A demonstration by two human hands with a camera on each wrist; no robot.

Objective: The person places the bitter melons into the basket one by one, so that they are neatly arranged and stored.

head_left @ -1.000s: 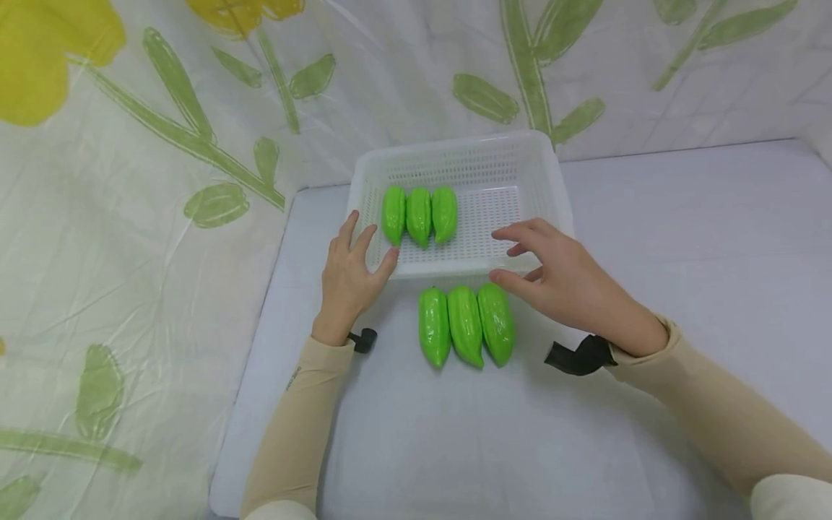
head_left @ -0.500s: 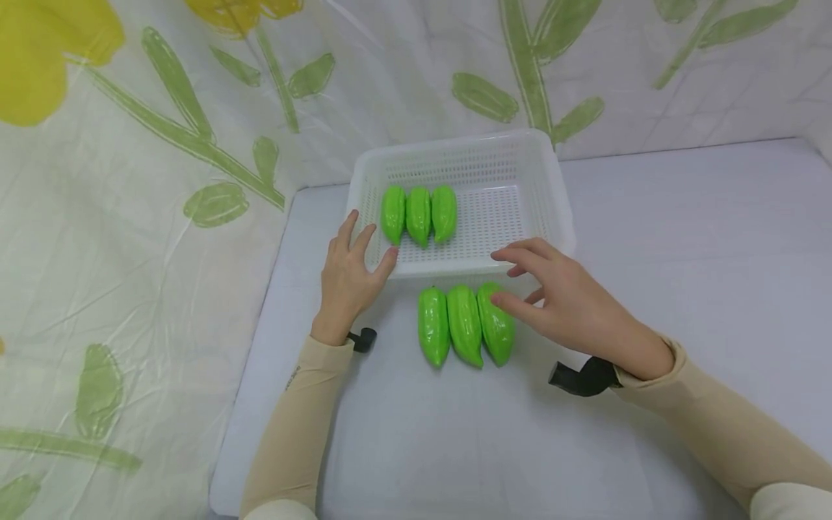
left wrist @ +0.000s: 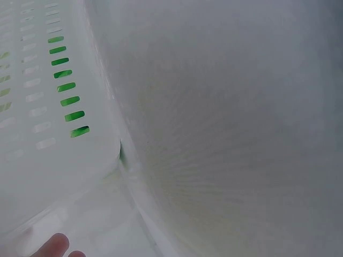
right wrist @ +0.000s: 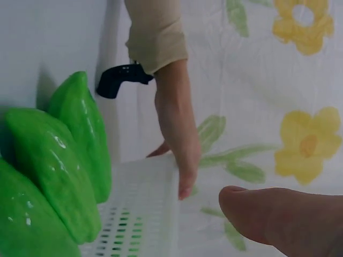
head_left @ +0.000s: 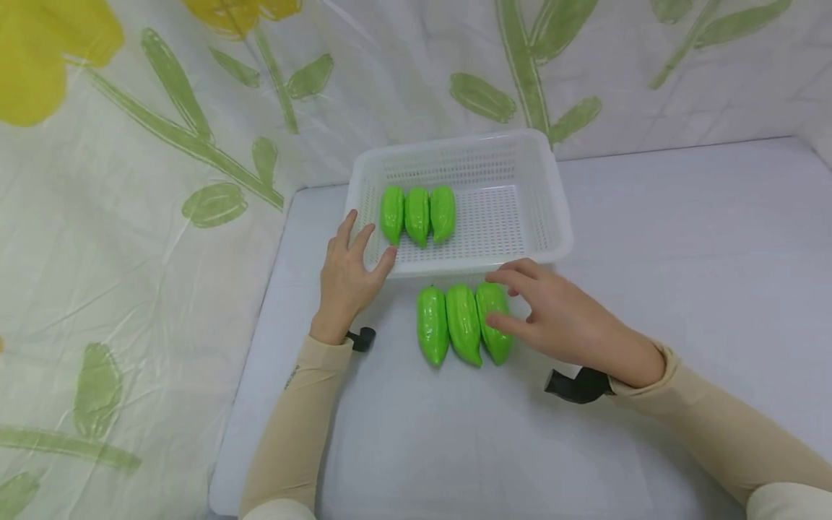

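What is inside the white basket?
Three green pods lie side by side in the white basket's left half; perforated floor shows to their right. The floor under them is covered, and the left hand hides part of the near-left corner.

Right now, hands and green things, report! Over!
Left hand at basket. Right hand at rightmost loose green pod, not gripping. Three pods inside. Basket's near wall, possible obstacle.
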